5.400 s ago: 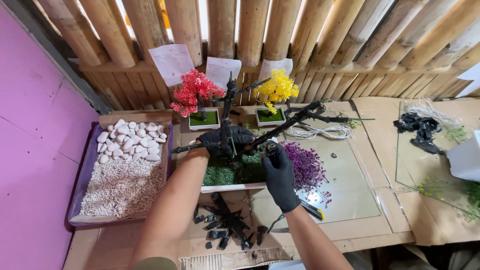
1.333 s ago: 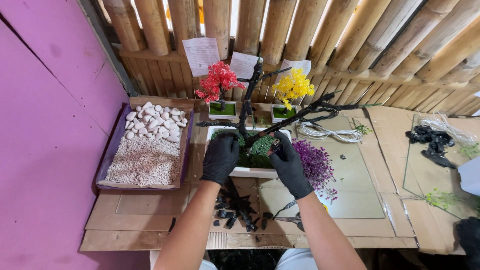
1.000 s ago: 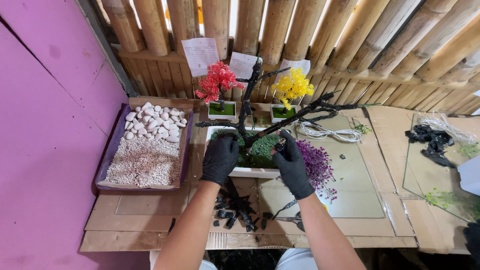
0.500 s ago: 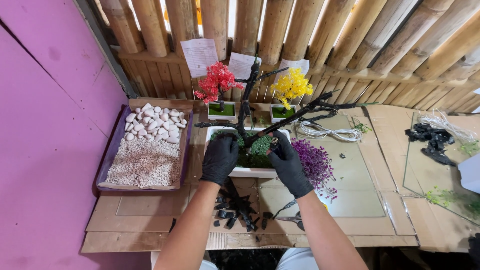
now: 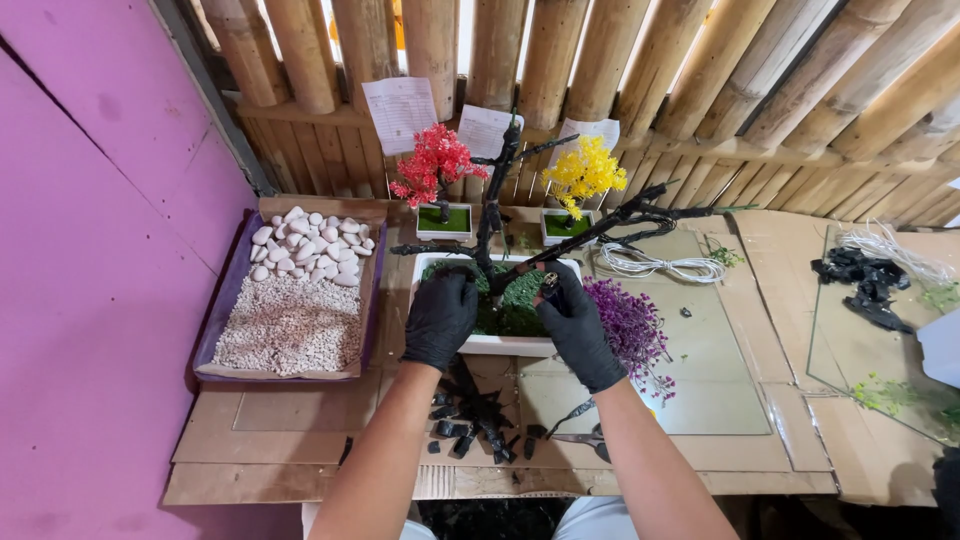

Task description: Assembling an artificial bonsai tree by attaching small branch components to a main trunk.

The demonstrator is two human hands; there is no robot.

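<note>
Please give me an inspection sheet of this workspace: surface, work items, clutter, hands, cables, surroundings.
Surface: cardboard-covered table with a glass sheet.
Work items: white planter with green moss and a black bare tree.
Clutter: black scraps, purple sprigs, tray of white stones, red tree, yellow tree.
Hands: left hand and right hand, black-gloved, on the moss.
Cables: white cord coil.
Surroundings: bamboo wall, pink panel.

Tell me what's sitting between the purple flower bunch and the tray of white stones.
In the head view, the white planter with green moss and a dark bare tree lies between them, with the left hand and right hand on it.
</note>
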